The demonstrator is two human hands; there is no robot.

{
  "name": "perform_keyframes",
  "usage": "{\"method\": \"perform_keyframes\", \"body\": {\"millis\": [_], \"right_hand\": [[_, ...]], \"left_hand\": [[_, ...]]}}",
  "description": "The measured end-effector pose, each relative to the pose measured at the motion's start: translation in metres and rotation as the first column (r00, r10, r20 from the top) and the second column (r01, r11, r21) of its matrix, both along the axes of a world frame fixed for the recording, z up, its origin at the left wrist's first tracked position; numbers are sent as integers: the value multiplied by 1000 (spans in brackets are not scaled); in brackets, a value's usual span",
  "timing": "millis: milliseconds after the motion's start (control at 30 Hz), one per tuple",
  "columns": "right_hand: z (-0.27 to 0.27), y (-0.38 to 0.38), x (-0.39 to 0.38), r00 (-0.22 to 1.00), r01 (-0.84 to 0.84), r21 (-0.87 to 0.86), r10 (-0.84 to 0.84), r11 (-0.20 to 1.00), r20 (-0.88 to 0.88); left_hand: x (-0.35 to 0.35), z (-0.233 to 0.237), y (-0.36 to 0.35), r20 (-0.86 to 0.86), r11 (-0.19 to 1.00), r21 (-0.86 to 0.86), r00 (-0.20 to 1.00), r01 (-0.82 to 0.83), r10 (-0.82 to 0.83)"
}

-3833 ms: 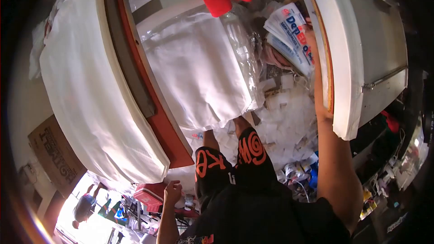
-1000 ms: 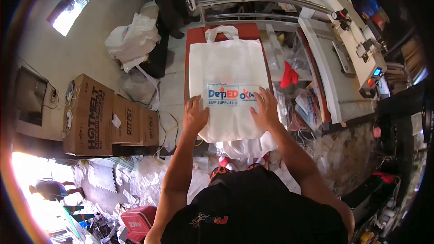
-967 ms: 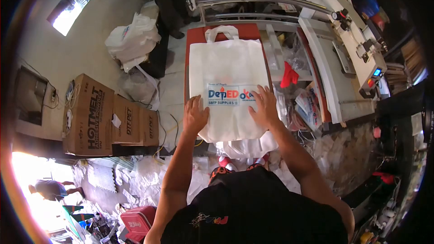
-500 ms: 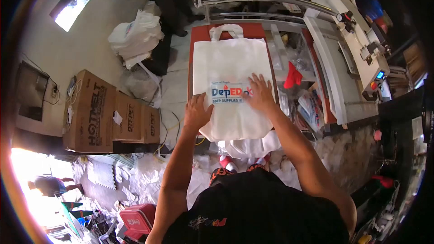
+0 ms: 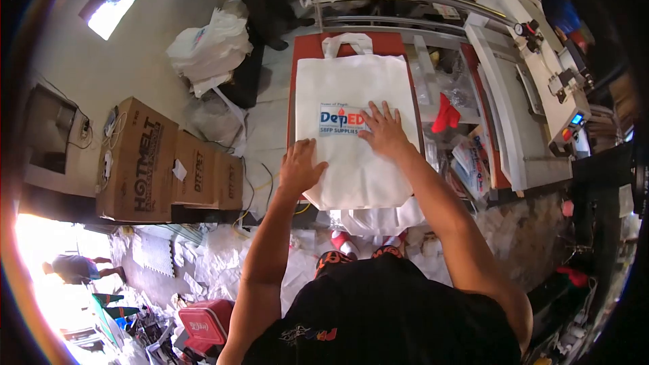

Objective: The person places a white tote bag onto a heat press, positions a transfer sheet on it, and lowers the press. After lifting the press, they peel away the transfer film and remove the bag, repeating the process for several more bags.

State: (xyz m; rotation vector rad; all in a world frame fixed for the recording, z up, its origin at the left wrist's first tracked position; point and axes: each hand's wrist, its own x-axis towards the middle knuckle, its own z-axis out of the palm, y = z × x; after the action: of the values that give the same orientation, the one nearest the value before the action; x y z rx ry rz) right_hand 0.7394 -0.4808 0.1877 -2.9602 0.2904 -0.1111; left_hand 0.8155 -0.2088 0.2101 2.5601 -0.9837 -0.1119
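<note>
- Bag (image 5: 355,179), white, soft fabric, looped handle (image 5: 347,38); flat on rectangular red worktop (image 5: 390,44).
- Left hand (image 5: 300,165): fingers nearly together, thumb apart, at bag's left edge.
- Right hand (image 5: 389,134): fingers spread, covering right end of printed panel (image 5: 337,122).
- Cloth (image 5: 445,115), red, crumpled, right of worktop.

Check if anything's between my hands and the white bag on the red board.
Nothing visible stands between them. Your left hand lies at the left edge of the white bag, and your right hand lies on its front, covering part of the print.
</note>
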Motion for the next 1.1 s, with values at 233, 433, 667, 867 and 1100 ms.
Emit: {"method": "perform_keyframes", "body": {"millis": [233,433,667,867,1100], "right_hand": [[13,-10,8,989,-28,-25,31,999,145],[3,9,-65,882,170,89,-192,981,430],[-1,7,-74,919,178,-3,-165,984,358],[-3,9,-75,893,169,46,-173,985,415],[-3,11,-75,888,168,28,-163,985,430]], "left_hand": [[3,2,5,13,999,-19,999,46,-46],[9,1,-30,97,966,-259,995,19,7],[7,-28,-41,233,961,-277,971,12,55],[11,-39,-38,283,975,-220,959,38,26],[7,-33,-41,214,986,-165,976,-10,45]]}}
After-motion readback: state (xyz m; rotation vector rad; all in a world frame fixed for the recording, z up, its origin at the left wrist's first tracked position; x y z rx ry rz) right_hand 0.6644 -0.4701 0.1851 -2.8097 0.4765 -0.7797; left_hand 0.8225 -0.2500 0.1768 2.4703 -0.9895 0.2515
